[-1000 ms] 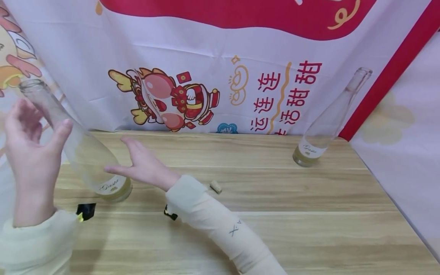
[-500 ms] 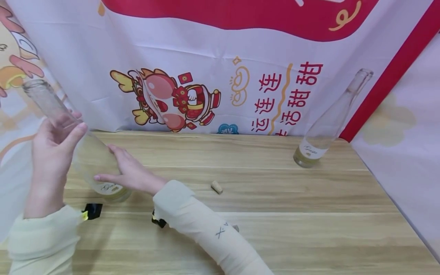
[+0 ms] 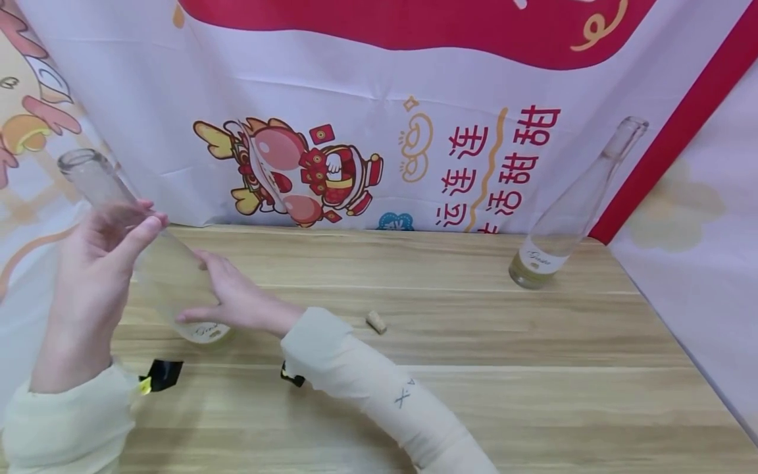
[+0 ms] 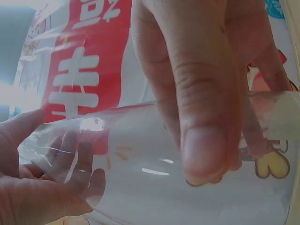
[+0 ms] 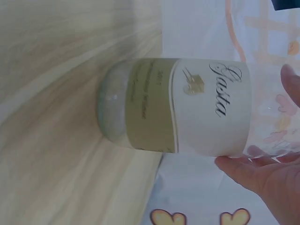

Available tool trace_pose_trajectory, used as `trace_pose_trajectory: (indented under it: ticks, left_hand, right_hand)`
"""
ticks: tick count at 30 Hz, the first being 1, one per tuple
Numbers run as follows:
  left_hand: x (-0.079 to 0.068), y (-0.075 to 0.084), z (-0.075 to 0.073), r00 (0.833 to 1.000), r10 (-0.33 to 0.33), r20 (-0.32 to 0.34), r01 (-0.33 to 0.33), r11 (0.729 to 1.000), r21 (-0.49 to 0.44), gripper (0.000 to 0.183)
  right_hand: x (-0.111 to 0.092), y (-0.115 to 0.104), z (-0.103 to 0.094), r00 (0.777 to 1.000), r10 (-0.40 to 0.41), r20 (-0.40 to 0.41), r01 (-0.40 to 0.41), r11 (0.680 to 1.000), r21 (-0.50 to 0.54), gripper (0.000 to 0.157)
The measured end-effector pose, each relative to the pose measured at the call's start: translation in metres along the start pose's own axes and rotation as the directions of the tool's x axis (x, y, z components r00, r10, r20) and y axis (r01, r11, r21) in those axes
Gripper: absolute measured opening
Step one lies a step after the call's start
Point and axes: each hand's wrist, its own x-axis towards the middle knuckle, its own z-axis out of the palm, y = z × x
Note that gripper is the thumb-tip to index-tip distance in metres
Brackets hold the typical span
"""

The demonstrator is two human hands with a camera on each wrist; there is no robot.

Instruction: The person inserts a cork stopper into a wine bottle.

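Clear bottle (image 3: 168,270) at the left of the desk (image 3: 503,395): left grip (image 3: 95,276) partly closed round its upper part, right grip (image 3: 239,294) round its lower; 1 cork (image 3: 376,322) lies apart.

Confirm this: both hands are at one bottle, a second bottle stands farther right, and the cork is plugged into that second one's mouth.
Wrong on one point: the cork lies on the table, not in the second bottle, as the head view shows. The rest stands.
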Motion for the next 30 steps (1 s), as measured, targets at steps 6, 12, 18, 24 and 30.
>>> trace_pose_trajectory:
  ticks: [6, 12, 18, 24, 30]
  left_hand:
    - [-0.008, 0.006, 0.018, 0.993, -0.022, 0.118, 0.023, 1.000, -0.012, 0.016]
    - [-0.017, 0.010, 0.040, 0.980, -0.036, 0.193, 0.032, 0.999, 0.021, 0.015]
    - [-0.023, 0.014, 0.062, 0.962, -0.050, 0.267, 0.038, 0.998, 0.052, 0.015]
    - [-0.030, 0.023, 0.084, 0.944, -0.123, 0.307, 0.066, 0.980, 0.188, 0.013]
    - [-0.033, 0.025, 0.108, 0.922, -0.151, 0.355, 0.057, 0.964, 0.261, 0.011]
  right_hand:
    - [-0.025, 0.002, -0.019, 0.998, -0.017, 0.063, 0.013, 0.998, 0.054, 0.094]
    - [-0.052, 0.006, -0.038, 0.992, -0.046, 0.121, 0.037, 0.997, 0.070, 0.094]
    - [-0.078, 0.012, -0.054, 0.989, -0.027, 0.144, 0.013, 0.996, 0.092, 0.090]
    - [-0.101, 0.019, -0.067, 0.993, -0.041, 0.111, 0.033, 0.996, 0.077, 0.089]
    - [-0.122, 0.027, -0.078, 0.997, -0.026, 0.076, 0.022, 0.998, 0.054, 0.090]
